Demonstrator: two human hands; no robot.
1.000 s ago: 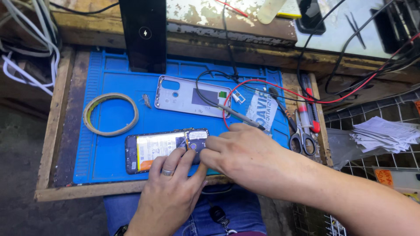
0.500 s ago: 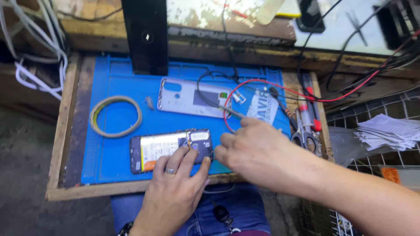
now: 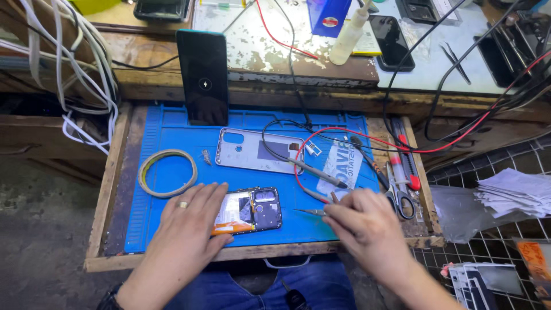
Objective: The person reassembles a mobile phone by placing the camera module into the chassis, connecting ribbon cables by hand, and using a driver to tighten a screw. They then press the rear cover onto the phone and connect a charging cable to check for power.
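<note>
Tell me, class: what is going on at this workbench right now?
A person is working on an opened phone lying on a blue mat. The left hand rests flat on it, pinning it down. The right hand holds tweezers just beside it. The phone's back cover lies apart, further up the mat.

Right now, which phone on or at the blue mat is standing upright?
The dark phone at the mat's far edge stands upright. The opened phone under the left hand and the grey back cover lie flat.
</note>
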